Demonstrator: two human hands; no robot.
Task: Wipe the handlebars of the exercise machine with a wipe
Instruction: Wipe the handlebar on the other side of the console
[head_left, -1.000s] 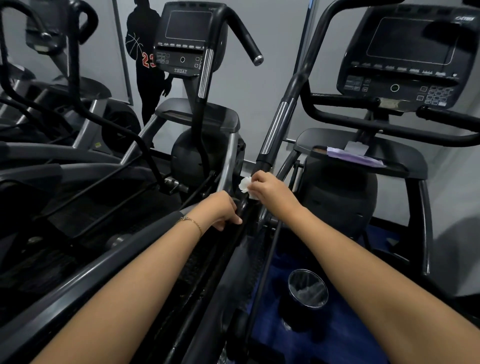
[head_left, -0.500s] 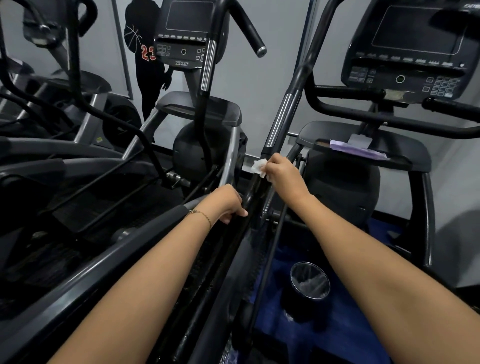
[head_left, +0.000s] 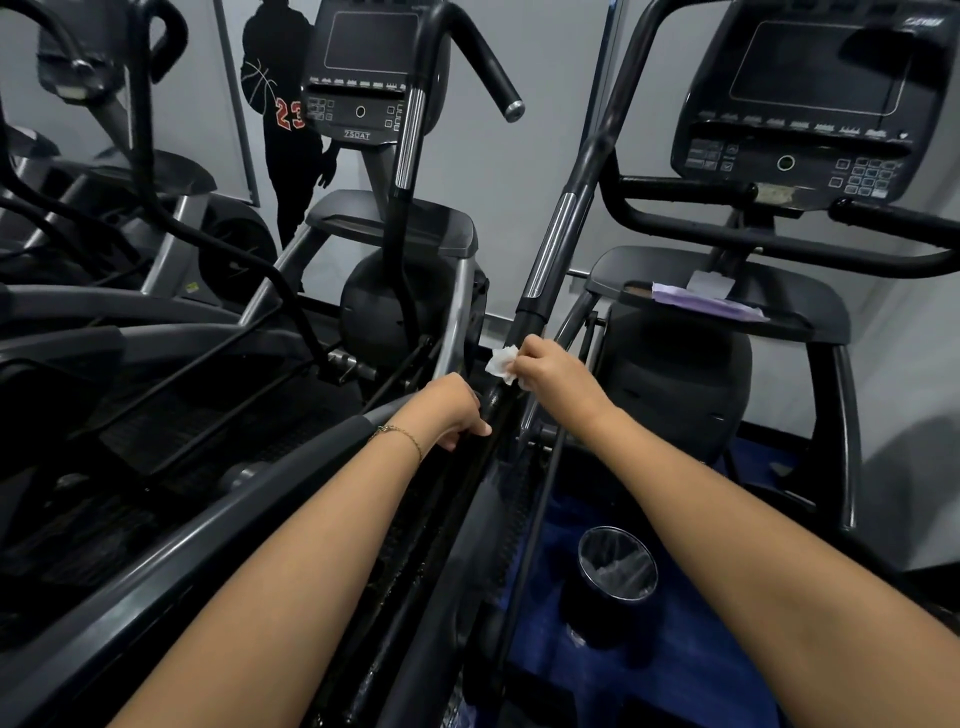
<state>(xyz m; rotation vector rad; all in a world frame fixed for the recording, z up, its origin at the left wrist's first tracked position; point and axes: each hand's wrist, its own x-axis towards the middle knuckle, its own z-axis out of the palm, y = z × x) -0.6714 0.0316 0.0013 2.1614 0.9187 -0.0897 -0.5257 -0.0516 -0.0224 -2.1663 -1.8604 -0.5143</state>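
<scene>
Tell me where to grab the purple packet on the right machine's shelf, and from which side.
Pinch the purple packet by its near long edge, reaching in from the front. It lies flat and thin on the shelf, with the black bar crossing above and behind it, so a straight-down reach looks cramped.

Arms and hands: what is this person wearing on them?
No sleeves show on either forearm, and the left hand and right hand are ungloved. A thin gold-coloured chain bracelet circles the left wrist; nothing shows on the right wrist.
</scene>
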